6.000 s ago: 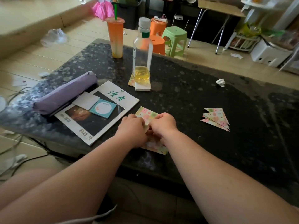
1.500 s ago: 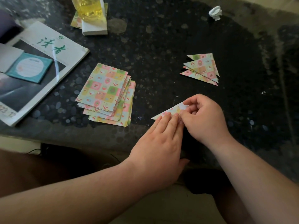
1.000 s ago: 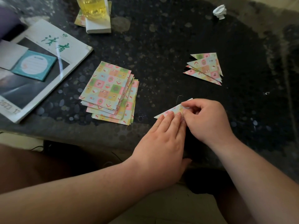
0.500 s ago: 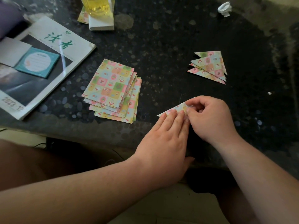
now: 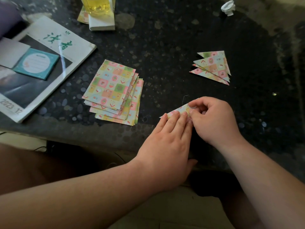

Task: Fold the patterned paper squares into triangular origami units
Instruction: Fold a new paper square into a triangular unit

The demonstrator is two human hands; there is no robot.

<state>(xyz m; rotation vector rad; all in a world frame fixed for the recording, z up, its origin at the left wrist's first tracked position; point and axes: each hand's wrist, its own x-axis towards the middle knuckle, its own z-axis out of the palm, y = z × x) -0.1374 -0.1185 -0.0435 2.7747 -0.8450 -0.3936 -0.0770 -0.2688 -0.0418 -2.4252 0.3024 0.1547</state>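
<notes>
your left hand (image 5: 166, 146) lies flat near the front edge of the counter (image 5: 165, 38), its fingers (image 5: 175, 119) straight and close together, pressing down on the folded paper (image 5: 177, 111). only a narrow patterned strip of that paper shows beyond your fingertips, running to a sharp point on the left. your right hand (image 5: 214, 119) meets it from the other side: those fingers (image 5: 193, 104) are curled, thumb and forefinger pinching the right end of the same strip, just beside your left fingertips. the rest of the paper is hidden under both hands.

to the left of your hands, apart from them, sits the stack of patterned squares (image 5: 112, 90), fanned slightly, unfolded. beyond your right hand, further back on the counter, the finished triangles (image 5: 212, 66) lie overlapped in a small pile, points to the left.

at the far left a magazine (image 5: 79, 47) lies at an angle; its white cover band carries two large green chinese characters, and "2023 12" is printed at the near corner. a teal note pad (image 5: 36, 63) rests on it, with a lined white circle; its small print is too fine to read. a bottle (image 5: 97, 5) of yellow liquid stands at the top edge, and a crumpled white scrap (image 5: 228, 7) lies at the top right.
</notes>
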